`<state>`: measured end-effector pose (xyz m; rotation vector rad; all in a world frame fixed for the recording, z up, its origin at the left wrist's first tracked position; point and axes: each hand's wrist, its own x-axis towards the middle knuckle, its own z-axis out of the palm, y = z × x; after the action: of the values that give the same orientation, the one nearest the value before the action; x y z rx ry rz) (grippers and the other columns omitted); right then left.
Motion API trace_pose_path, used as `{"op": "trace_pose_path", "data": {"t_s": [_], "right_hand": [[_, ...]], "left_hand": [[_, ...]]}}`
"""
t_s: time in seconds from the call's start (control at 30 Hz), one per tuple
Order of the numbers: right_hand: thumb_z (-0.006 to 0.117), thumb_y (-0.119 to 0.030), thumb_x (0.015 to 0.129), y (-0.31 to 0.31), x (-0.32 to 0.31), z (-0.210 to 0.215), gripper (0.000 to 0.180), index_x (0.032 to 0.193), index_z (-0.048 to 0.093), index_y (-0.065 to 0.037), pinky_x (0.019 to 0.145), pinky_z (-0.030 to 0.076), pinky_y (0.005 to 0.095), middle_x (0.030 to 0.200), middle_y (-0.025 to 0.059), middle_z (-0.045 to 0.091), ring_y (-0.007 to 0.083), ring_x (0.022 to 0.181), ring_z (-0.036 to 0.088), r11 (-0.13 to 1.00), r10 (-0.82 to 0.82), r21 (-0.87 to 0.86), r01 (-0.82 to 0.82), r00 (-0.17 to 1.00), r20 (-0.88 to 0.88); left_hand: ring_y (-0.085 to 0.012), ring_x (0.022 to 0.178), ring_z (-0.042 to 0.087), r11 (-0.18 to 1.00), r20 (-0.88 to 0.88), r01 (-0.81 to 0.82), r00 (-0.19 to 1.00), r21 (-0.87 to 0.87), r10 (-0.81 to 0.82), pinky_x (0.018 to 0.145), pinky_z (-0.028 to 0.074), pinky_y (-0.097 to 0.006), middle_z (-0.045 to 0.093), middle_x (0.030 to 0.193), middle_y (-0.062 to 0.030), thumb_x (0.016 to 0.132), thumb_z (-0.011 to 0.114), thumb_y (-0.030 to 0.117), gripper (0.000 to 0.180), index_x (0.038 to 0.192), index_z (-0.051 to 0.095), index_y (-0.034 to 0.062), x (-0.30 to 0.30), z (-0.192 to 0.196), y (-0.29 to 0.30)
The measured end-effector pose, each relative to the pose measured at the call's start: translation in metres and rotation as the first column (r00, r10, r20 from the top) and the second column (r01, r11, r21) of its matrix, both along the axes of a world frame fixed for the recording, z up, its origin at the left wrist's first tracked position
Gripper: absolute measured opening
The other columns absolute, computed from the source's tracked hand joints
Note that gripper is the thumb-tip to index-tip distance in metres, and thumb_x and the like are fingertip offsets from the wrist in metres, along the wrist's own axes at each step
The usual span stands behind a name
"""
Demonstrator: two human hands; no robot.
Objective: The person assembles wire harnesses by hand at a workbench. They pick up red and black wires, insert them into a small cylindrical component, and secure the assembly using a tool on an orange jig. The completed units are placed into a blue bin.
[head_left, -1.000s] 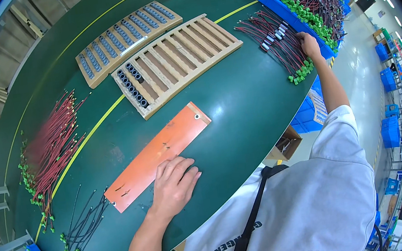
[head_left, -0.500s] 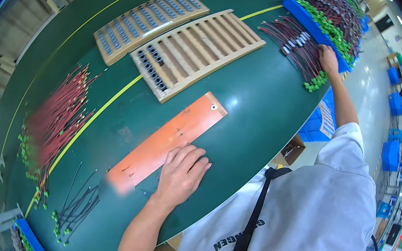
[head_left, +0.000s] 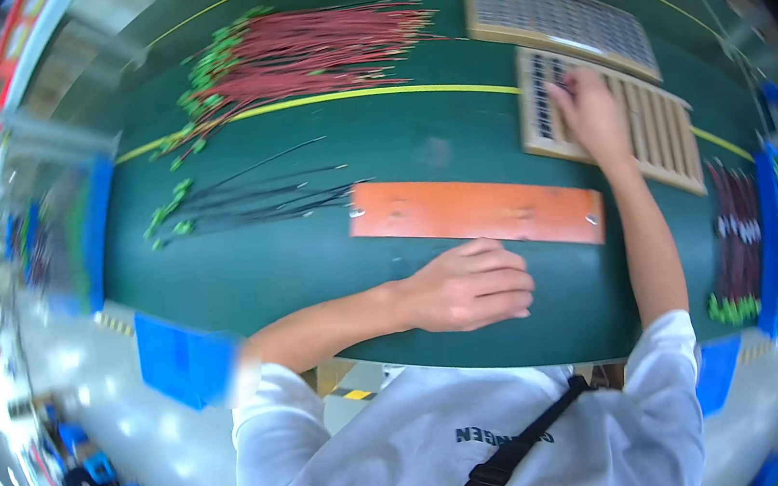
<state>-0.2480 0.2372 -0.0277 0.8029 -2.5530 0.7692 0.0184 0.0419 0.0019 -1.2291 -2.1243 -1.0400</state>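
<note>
My right hand (head_left: 598,116) reaches into the slotted wooden tray (head_left: 675,171), thumb and fingers pinched at the second slot from the left. A small dark piece shows between its fingertips, partly hidden and blurred. Beside them, a column of dark round pieces (head_left: 541,96) fills the leftmost slot. My left hand (head_left: 472,285) rests on the table with its fingers curled under, by the near edge of an orange strip (head_left: 473,213). Nothing sticks out of it, though its palm is hidden. The strip lies flat, with a small hole near each end.
Behind the slotted tray stands a second wooden tray (head_left: 565,15) with rows of greyish pieces. Red wires (head_left: 317,53) with green ends lie far left, black wires (head_left: 248,200) nearer. At right are dark-red wires (head_left: 736,239) and a blue bin (head_left: 771,245); another blue bin (head_left: 103,229) stands left.
My view has turned, shifting the whole scene. My right hand has moved from the wires by the blue bin to the slotted tray. My left hand stays curled beside the orange strip.
</note>
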Motion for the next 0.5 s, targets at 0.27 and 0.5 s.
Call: {"op": "trace_pose_path", "data": {"t_s": [0.27,0.5], "right_hand": [[0.071,-0.026,0.097,-0.002,0.020,0.007,0.029,0.101,0.065,0.002,0.073,0.053,0.0385,0.092,0.0165,0.066,0.0274,0.078,0.066,0.998,-0.067,-0.003,0.067,0.998,-0.005],[0.069,-0.024,0.099,0.005,0.006,0.004,0.027,0.106,0.067,0.002,0.071,0.052,0.0314,0.088,0.0097,0.070,0.0154,0.074,0.061,0.950,-0.053,-0.298,0.090,0.990,0.130]], "left_hand": [[-0.0312,0.091,0.066,0.611,-0.239,-0.715,0.694,-0.339,0.679,0.077,0.054,-0.044,0.070,0.097,-0.0086,0.076,0.064,-0.001,0.022,0.096,0.070,0.0063,-0.035,0.026,-0.180],[-0.0304,0.097,0.063,0.140,-0.386,-0.742,0.489,-0.656,0.782,0.085,0.052,-0.044,0.066,0.092,-0.0092,0.080,0.063,0.002,0.020,0.099,0.065,0.0066,-0.073,0.007,-0.320]]}}
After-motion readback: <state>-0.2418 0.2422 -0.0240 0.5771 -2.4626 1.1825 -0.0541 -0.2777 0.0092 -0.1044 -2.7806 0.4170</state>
